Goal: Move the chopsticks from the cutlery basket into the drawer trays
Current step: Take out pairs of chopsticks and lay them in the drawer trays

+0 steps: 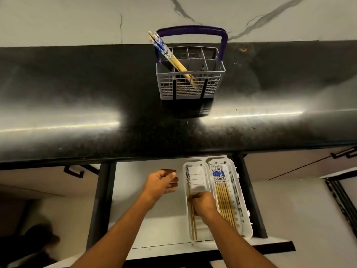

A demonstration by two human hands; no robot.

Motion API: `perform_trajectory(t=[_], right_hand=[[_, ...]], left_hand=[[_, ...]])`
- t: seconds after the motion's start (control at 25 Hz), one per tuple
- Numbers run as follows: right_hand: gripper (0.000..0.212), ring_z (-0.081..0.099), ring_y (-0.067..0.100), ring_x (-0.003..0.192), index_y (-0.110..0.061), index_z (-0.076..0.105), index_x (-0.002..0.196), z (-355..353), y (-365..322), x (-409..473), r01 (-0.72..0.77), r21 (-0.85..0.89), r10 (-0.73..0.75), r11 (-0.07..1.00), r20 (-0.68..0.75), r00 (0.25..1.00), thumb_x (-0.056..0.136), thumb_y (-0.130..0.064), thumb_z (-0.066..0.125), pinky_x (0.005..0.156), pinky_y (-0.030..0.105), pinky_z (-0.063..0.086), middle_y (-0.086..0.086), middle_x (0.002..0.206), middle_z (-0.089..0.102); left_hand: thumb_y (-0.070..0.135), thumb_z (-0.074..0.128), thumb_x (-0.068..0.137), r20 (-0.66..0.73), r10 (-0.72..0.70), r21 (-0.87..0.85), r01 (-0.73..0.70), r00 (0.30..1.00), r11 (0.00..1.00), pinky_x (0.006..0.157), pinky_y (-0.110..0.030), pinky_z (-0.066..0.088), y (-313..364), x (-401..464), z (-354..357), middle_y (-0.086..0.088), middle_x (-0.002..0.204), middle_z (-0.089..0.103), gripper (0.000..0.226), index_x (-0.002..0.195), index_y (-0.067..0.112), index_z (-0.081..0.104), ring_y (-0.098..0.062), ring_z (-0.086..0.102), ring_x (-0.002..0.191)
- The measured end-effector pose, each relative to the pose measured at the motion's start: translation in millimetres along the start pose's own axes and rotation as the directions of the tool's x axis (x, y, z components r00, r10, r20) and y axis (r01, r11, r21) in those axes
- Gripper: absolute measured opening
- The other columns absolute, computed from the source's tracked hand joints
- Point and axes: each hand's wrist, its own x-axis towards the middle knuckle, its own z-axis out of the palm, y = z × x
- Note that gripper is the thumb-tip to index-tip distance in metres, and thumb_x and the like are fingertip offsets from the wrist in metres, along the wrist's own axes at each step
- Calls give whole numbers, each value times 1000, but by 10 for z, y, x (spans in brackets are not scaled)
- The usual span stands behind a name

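A grey cutlery basket (190,88) with a purple handle stands on the black counter; a few bamboo chopsticks with blue-patterned ends (170,55) lean in it toward the left. Below, in the open drawer, two white trays lie side by side. The right tray (242,206) holds several chopsticks in a row (224,198). My right hand (203,205) rests in the left tray (195,176), fingers closed on a pair of chopsticks (193,225) lying along its left side. My left hand (161,183) hovers over the drawer floor, fingers loosely curled, holding nothing.
The glossy black counter (96,113) overhangs the back of the drawer. The drawer floor (135,190) is white, with a small dark object (168,170) behind my left hand. A marble-patterned wall (77,18) rises behind the counter. Cabinet fronts with dark handles flank the drawer.
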Motion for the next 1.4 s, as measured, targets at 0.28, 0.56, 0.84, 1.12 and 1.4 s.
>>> perform_trajectory(t=[0.28, 0.56, 0.84, 1.12, 1.4], right_hand=[[15, 65, 23, 84, -7, 70, 100, 148, 30, 62, 74, -351, -107, 934, -75, 991, 90, -9, 59, 72, 26, 54, 8, 97, 70], [13, 67, 16, 77, -12, 71, 94, 206, 24, -112, 97, -526, -208, 845, -157, 965, 92, -8, 59, 66, 22, 56, 4, 89, 71], [14, 69, 16, 78, -11, 73, 97, 187, -26, -192, 98, -540, -233, 836, -187, 954, 93, -8, 60, 69, 23, 59, 4, 91, 73], [13, 65, 14, 74, -12, 71, 96, 159, -63, -323, 153, -478, -276, 865, -199, 940, 93, -11, 59, 67, 21, 57, 3, 90, 71], [15, 64, 3, 74, -27, 70, 88, -192, -725, -601, 323, -287, -385, 902, -194, 902, 95, -24, 58, 73, 15, 51, -8, 82, 70]], left_hand=[[17, 62, 94, -25, -70, 30, 70, 997, 997, 79, -36, 61, -160, 95, -42, -12, 103, 75, 23, 114, 6, 65, -26, 73, 94], [17, 61, 95, -12, -71, 27, 72, 997, 997, 76, -30, 61, -176, 86, -15, -12, 105, 74, 24, 116, 6, 65, -25, 72, 96], [17, 61, 94, -29, -60, 6, 60, 998, 998, 73, -28, 60, -153, 66, -44, -11, 103, 75, 24, 116, 6, 65, -24, 73, 95], [18, 61, 94, -36, 0, 31, 1, 999, 1000, 73, -28, 61, 36, -21, -58, -12, 100, 76, 26, 116, 4, 64, -24, 74, 93], [10, 61, 92, -69, 338, -216, -345, 939, 913, 71, -38, 63, 1297, -172, -162, -22, 86, 74, 15, 102, 3, 70, -34, 74, 82]])
